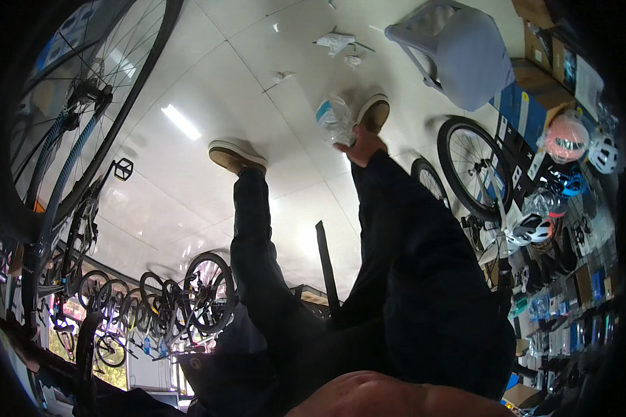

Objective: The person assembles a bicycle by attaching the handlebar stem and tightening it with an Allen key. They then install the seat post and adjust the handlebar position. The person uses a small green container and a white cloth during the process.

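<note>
Right hand (364, 147) is wrapped round a crumpled plastic bag (335, 119) near the shoe (374, 111); left hand's out of view.

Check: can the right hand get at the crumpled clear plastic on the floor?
Probably yes: the right hand seems to touch the crumpled plastic beside the shoe, with nothing visible between them.

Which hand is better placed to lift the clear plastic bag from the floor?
Right: the right hand touches the clear plastic bag beside the shoe; no other hand shows near it.
</note>
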### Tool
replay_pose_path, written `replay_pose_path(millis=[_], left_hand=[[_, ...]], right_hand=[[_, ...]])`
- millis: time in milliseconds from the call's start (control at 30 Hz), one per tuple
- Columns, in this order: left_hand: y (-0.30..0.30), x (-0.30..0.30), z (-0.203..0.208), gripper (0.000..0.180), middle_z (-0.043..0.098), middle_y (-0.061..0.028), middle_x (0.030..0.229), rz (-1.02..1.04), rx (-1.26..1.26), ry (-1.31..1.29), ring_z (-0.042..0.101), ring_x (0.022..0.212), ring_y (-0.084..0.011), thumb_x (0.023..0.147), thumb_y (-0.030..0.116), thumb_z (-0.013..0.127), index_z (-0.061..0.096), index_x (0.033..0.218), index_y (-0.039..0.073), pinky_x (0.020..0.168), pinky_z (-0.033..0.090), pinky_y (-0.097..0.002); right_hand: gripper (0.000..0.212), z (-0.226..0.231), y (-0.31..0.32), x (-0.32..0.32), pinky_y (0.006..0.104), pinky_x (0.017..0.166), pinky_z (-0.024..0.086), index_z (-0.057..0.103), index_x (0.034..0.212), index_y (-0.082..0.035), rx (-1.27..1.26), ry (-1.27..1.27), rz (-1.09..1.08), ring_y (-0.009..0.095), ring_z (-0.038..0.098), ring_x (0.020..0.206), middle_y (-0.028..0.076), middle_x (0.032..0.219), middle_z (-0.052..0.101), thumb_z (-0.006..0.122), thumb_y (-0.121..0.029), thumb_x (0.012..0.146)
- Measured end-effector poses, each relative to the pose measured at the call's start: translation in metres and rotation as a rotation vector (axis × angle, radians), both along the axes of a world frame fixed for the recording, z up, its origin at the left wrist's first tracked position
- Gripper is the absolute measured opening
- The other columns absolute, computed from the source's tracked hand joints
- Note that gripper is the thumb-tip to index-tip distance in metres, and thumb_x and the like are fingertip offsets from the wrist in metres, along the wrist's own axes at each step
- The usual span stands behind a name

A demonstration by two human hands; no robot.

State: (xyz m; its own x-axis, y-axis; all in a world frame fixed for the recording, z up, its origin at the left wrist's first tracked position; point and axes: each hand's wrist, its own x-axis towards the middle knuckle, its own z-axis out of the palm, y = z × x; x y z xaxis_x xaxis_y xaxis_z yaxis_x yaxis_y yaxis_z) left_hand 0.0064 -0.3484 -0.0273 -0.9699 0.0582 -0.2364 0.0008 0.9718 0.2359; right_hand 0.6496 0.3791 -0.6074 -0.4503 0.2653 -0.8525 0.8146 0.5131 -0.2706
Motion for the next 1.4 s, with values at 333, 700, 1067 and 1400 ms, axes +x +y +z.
replay_pose_path(millis=[333, 700, 1067, 1400], left_hand=[[0.006, -0.006, -0.014, 0.046, 0.063, -0.013, 0.138, -0.043, 0.051, 0.036, 0.066, 0.119, -0.0215, 0.107, 0.02, 0.06, 0.053, 0.148, 0.001, 0.103, 0.052, -0.0313], [0.009, -0.01, -0.021, 0.045, 0.064, -0.0125, 0.136, -0.062, 0.055, 0.06, 0.066, 0.118, -0.0209, 0.107, 0.02, 0.061, 0.054, 0.147, 0.001, 0.102, 0.052, -0.031], [0.022, -0.046, -0.013, 0.044, 0.066, -0.012, 0.134, -0.149, 0.007, 0.064, 0.066, 0.118, -0.0202, 0.107, 0.021, 0.061, 0.056, 0.146, 0.001, 0.102, 0.052, -0.0307], [0.035, -0.056, -0.009, 0.044, 0.067, -0.0116, 0.133, -0.153, -0.013, 0.147, 0.066, 0.117, -0.0197, 0.107, 0.022, 0.061, 0.057, 0.145, 0.001, 0.102, 0.052, -0.0304]], right_hand=[[0.055, -0.015, -0.033, 0.016, 0.051, 0.089, 0.056, 0.055, 0.126, -0.011, 0.229, -0.007, -0.325, 0.041, 0.071, 0.103, 0.019, 0.115, 0.073, 0.073, -0.041, 0.084], [0.054, -0.004, 0.071, -0.02, 0.0491, 0.092, 0.055, 0.057, 0.127, -0.007, 0.334, 0.264, -0.248, 0.04, 0.071, 0.106, 0.02, 0.115, 0.073, 0.07, -0.038, 0.085], [0.051, -0.023, 0.187, -0.144, 0.0555, 0.078, 0.056, 0.057, 0.119, -0.006, 0.67, 0.483, -0.08, 0.044, 0.071, 0.092, 0.024, 0.102, 0.073, 0.071, -0.042, 0.085], [0.061, -0.067, 0.241, -0.218, 0.0516, 0.079, 0.058, 0.055, 0.132, -0.004, 0.725, 0.69, -0.103, 0.043, 0.072, 0.089, 0.021, 0.101, 0.075, 0.073, -0.043, 0.089]])
